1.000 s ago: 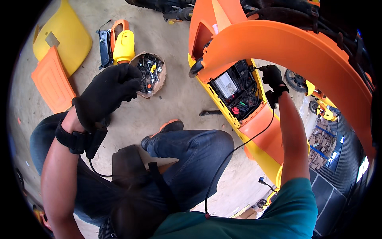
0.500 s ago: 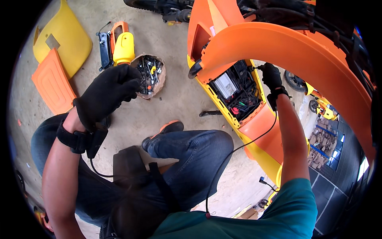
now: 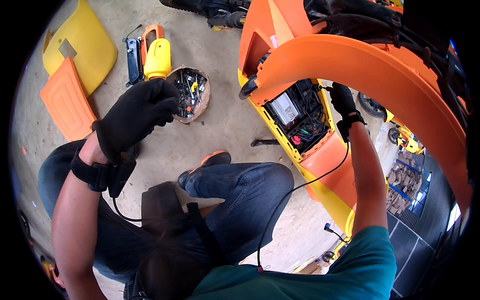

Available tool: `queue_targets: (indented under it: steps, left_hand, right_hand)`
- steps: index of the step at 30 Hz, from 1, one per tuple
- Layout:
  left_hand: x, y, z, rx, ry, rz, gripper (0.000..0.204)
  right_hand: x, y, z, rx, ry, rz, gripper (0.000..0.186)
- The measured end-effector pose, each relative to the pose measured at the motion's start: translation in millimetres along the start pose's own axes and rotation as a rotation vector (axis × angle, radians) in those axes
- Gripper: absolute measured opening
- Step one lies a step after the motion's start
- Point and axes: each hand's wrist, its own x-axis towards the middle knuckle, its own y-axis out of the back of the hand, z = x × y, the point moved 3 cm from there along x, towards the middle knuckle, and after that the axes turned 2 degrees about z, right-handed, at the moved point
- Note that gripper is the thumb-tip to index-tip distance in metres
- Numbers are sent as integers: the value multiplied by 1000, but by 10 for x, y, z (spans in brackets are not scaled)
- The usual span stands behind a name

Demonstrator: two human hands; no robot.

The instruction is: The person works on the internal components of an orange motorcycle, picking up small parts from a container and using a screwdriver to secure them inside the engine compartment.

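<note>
My right hand (image 3: 343,99), in a black glove, is closed on a slim dark tool (image 3: 326,88). The tool's tip meets the yellow rim (image 3: 328,112) around an open compartment in an orange and yellow scooter-like body (image 3: 320,167). Inside the compartment are a silver box (image 3: 285,108) and tangled dark wires (image 3: 309,131). My left hand (image 3: 139,116), also black-gloved, is raised beside a round container of small parts (image 3: 202,107). Its fingers are curled together, and whatever they may hold is hidden.
A long curved orange panel (image 3: 360,60) arches over the compartment. A yellow panel (image 3: 92,50) and an orange cover (image 3: 70,102) lie on the floor at left. Near the container are a yellow part (image 3: 158,57) and a black part (image 3: 133,60). Another small yellow vehicle (image 3: 411,145) stands at right.
The view has shifted slightly, so the vehicle sits a little lower in the picture. Both hands keep nearly the same poses and places, the right still at the compartment's rim.
</note>
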Motion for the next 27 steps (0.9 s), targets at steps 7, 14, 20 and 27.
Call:
queue_targets:
  steps: [7, 14, 20, 27]
  left_hand:
    - [14, -6, 15, 15, -4, 7, 13]
    - [51, -36, 33, 0, -12, -7, 13]
    - [10, -2, 15, 24, -9, 11, 13]
    - [30, -40, 50, 37, -18, -6, 14]
  right_hand:
    - [5, -11, -27, -4, -167, -173, 12]
    - [40, 73, 259, -238, 292, 245, 14]
    - [58, 11, 179, -225, 327, 43, 21]
    - [106, -217, 728, -460, 194, 272, 26]
